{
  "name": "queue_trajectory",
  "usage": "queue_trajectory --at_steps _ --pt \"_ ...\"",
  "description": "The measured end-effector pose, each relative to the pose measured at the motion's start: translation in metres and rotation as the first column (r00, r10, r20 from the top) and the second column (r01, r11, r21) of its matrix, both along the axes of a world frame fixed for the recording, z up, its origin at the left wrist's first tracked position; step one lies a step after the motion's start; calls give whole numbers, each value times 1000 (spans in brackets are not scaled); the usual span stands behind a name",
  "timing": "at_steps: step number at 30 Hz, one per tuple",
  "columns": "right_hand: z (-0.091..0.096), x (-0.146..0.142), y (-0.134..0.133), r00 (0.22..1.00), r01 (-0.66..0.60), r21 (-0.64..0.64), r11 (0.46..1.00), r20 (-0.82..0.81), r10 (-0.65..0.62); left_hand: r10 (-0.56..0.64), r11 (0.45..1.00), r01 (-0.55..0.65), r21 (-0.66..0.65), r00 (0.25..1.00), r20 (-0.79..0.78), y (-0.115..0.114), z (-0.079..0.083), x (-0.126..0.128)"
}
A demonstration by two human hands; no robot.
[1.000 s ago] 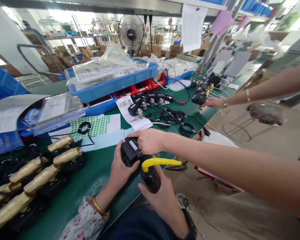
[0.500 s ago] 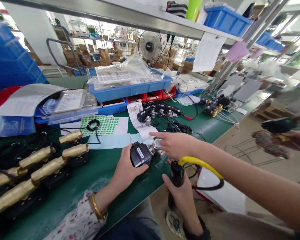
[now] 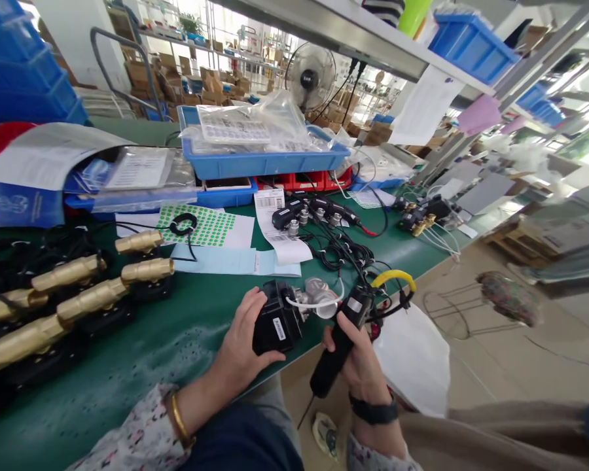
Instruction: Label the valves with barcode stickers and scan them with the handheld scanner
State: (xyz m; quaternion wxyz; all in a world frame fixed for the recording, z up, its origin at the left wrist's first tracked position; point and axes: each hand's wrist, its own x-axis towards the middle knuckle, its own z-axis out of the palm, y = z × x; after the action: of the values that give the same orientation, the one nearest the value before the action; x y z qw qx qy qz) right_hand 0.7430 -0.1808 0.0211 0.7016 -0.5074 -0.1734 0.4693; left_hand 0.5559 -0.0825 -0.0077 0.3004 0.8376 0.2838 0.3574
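Note:
My left hand (image 3: 235, 347) is wrapped around the black housing (image 3: 269, 333) of a motorized valve, thumb on its near side. A small white label shows on that housing. From its right side projects a silver metal valve body (image 3: 321, 297), with a white wire looping across it. My right hand (image 3: 360, 360) grips a black electric screwdriver (image 3: 341, 347) just past the table's front edge. Its thin bit points down toward the floor, and a yellow sleeve (image 3: 392, 276) covers the cord at its top. The screwdriver and valve are close together; whether they touch I cannot tell.
Several brass valves (image 3: 91, 297) on black housings lie at the left. Black cables (image 3: 343, 252) and silver-fitted units lie beyond my hands, near a sheet of green dots (image 3: 201, 226). A blue tray (image 3: 269, 163) stands behind. A stool (image 3: 508, 297) is at the right.
Another person's arm, which reached over from the right to the valve, is gone from view. The screwdriver has tilted, its bit now visible. The valve has turned in my left hand.

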Motion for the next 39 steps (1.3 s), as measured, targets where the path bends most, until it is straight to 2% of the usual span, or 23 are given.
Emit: queue_trajectory --at_steps 4,11,18,24,32,39 --pt "-4 -3 -9 1000 25 19 999 -9 -25 -46 998 46 54 999 2 -4 0 -2" --pt "-7 -5 -10 998 51 40 998 -26 -50 -66 993 63 100 997 26 -5 -1 -2" --pt "-9 -4 -10 998 65 49 997 -11 -65 -75 994 73 78 997 29 -4 -2 -2" --pt "-4 -5 -8 999 52 8 999 15 -52 -67 996 64 -66 997 -43 4 1 -4" --pt "5 -9 -1 991 100 -110 989 95 -89 -171 954 160 -253 985 -24 34 18 0" --pt "8 -13 -4 988 133 -125 983 98 -121 -242 940 236 -245 970 6 43 17 0"
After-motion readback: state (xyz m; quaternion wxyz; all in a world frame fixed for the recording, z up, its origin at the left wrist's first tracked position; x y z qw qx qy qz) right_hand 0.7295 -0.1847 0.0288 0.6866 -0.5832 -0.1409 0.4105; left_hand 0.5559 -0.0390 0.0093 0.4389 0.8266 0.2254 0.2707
